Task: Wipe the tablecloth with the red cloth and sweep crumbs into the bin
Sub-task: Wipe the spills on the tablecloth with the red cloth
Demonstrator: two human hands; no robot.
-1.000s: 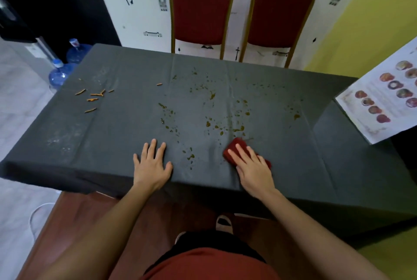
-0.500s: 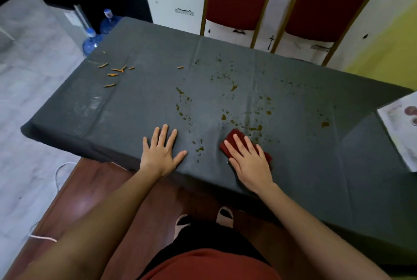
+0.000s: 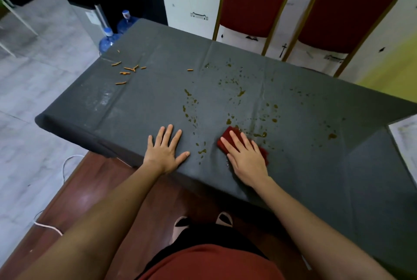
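Both bare forearms reach forward from the body to the near edge of the dark grey tablecloth [image 3: 304, 167]. The left hand [image 3: 164, 151] lies flat on it, palm down, fingers spread, gripping nothing. The right hand [image 3: 246, 158] presses flat, fingers extended, on the folded red cloth [image 3: 228, 137], which lies on the tablecloth near that edge and shows at the fingertips and beside the palm. Just beyond and between the hands, brownish sauce spots [image 3: 239, 93] are scattered across the middle. Farther left lie thin orange crumb sticks [image 3: 128, 70]. Two red-padded, gold-framed chairs [image 3: 255, 0] stand behind the table, blue water bottles [image 3: 108, 40] at its far left corner.
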